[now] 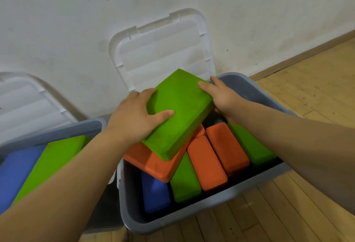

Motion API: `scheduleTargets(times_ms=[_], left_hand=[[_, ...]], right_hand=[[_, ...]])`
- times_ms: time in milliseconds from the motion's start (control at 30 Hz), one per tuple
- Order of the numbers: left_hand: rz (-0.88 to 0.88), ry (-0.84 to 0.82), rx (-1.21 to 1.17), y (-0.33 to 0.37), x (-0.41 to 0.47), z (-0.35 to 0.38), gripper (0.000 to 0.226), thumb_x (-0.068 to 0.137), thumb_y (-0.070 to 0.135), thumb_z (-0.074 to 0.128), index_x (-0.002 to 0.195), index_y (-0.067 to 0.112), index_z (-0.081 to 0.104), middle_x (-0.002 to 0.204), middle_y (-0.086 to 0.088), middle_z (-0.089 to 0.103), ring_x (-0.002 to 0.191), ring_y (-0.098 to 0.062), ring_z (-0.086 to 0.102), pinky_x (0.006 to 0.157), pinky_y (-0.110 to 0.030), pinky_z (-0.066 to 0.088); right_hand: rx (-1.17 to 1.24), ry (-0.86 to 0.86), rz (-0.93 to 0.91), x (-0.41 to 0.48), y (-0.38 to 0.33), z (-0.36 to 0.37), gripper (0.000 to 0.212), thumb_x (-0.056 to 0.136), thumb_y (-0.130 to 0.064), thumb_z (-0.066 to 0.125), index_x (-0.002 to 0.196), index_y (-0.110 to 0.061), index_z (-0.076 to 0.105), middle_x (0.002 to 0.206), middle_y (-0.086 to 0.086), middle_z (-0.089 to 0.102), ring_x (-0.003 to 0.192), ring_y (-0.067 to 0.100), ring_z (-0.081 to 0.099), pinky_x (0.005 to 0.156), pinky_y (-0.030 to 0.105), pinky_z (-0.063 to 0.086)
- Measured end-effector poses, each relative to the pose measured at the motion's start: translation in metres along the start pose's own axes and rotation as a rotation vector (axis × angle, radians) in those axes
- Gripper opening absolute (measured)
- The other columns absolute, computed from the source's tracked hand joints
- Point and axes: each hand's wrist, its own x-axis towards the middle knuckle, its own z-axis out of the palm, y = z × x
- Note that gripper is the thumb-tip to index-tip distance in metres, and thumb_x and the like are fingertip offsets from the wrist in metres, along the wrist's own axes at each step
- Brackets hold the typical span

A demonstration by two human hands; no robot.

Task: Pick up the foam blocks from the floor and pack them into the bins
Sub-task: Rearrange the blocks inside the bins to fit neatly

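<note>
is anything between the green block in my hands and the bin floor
Yes. A tilted orange block lies right under the green block, over a row of upright blocks in the grey bin. It can likely only rest on top.

place: plain indoor room; home or studio cannot be told | far: scuffed white wall [76, 20], edged by wooden skirting board [307, 55] | near, right: pale plank floor [317, 92] | grey storage bins [221, 199] are set on it, white lids [163, 49] leaned against wall
</note>
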Motion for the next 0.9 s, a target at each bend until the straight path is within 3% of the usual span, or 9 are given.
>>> scheduleTargets(times_ms=[100, 167, 233, 300, 400, 500, 567, 800, 900], left_hand=[[0.139, 0.092, -0.044, 0.003, -0.001, -0.002, 0.091, 0.073, 0.084, 0.049, 0.151, 0.037, 0.042, 0.136, -0.001, 0.053, 0.129, -0.025, 0.05, 0.108, -0.042, 0.041], [0.208, 0.207, -0.149, -0.004, 0.0, -0.001, 0.086, 0.082, 0.076, 0.052, 0.155, 0.031, 0.037, 0.146, -0.003, 0.051, 0.134, -0.025, 0.048, 0.113, -0.045, 0.039], [0.185, 0.295, -0.258, -0.014, 0.003, 0.006, 0.088, 0.088, 0.073, 0.047, 0.161, 0.029, 0.023, 0.155, -0.007, 0.042, 0.141, -0.026, 0.043, 0.117, -0.048, 0.035], [0.101, 0.221, -0.301, -0.013, 0.004, 0.025, 0.097, 0.085, 0.081, 0.037, 0.163, 0.029, 0.011, 0.161, -0.009, 0.032, 0.148, -0.026, 0.033, 0.121, -0.049, 0.028], [0.027, -0.107, 0.042, -0.002, 0.0, 0.062, 0.108, 0.07, 0.096, 0.019, 0.161, 0.042, 0.001, 0.168, -0.007, 0.017, 0.152, -0.032, 0.021, 0.122, -0.054, 0.023], [0.016, -0.192, 0.258, 0.006, -0.001, 0.078, 0.107, 0.062, 0.097, 0.007, 0.159, 0.05, 0.003, 0.17, -0.005, 0.008, 0.153, -0.037, 0.011, 0.119, -0.06, 0.02], [0.003, -0.173, 0.228, 0.011, 0.002, 0.078, 0.107, 0.063, 0.097, 0.008, 0.159, 0.05, 0.006, 0.169, -0.005, 0.009, 0.152, -0.037, 0.01, 0.118, -0.061, 0.02], [-0.007, -0.184, 0.252, 0.012, 0.001, 0.081, 0.105, 0.065, 0.097, 0.01, 0.159, 0.05, 0.006, 0.169, -0.005, 0.009, 0.152, -0.039, 0.01, 0.117, -0.063, 0.02], [-0.015, -0.198, 0.244, 0.008, -0.001, 0.077, 0.107, 0.063, 0.098, 0.011, 0.159, 0.051, 0.006, 0.169, -0.004, 0.009, 0.152, -0.039, 0.01, 0.118, -0.063, 0.019]], right_hand=[[0.191, -0.119, 0.052, -0.003, -0.008, -0.008, 0.037, 0.097, -0.042, 0.062, 0.13, -0.024, 0.063, 0.106, -0.005, 0.076, 0.09, 0.011, 0.073, 0.071, 0.03, 0.061], [0.194, -0.091, -0.052, -0.001, -0.018, -0.019, 0.042, 0.098, -0.033, 0.062, 0.138, -0.021, 0.059, 0.096, -0.006, 0.075, 0.075, 0.007, 0.072, 0.055, 0.025, 0.056], [0.173, 0.117, -0.26, -0.005, -0.035, -0.031, 0.061, 0.087, -0.041, 0.07, 0.144, -0.024, 0.055, 0.113, -0.006, 0.073, 0.096, 0.008, 0.072, 0.079, 0.03, 0.058], [-0.019, 0.421, -0.449, -0.011, -0.048, -0.048, 0.072, 0.082, -0.054, 0.069, 0.148, -0.031, 0.051, 0.133, -0.005, 0.063, 0.119, 0.005, 0.06, 0.108, 0.029, 0.045], [-0.416, 0.694, -0.604, -0.028, -0.043, -0.064, 0.077, 0.09, -0.051, 0.066, 0.157, -0.031, 0.035, 0.127, 0.005, 0.046, 0.114, 0.014, 0.049, 0.11, 0.025, 0.034], [-0.862, 0.642, -0.687, -0.037, -0.009, -0.057, 0.084, 0.09, -0.05, 0.064, 0.161, -0.027, 0.025, 0.123, 0.019, 0.05, 0.112, 0.037, 0.05, 0.101, 0.044, 0.04], [-1.013, 0.524, -0.659, -0.04, 0.008, -0.05, 0.091, 0.089, -0.049, 0.066, 0.163, -0.03, 0.016, 0.121, 0.019, 0.049, 0.111, 0.038, 0.046, 0.098, 0.048, 0.041], [-1.128, 0.479, -0.535, -0.048, -0.009, -0.044, 0.113, 0.081, -0.06, 0.069, 0.163, -0.031, -0.003, 0.113, 0.017, 0.046, 0.096, 0.036, 0.05, 0.089, 0.044, 0.045], [-1.197, 0.38, -0.399, -0.056, -0.036, -0.041, 0.113, 0.082, -0.063, 0.066, 0.161, -0.035, -0.01, 0.122, 0.018, 0.045, 0.106, 0.04, 0.051, 0.095, 0.045, 0.044]])
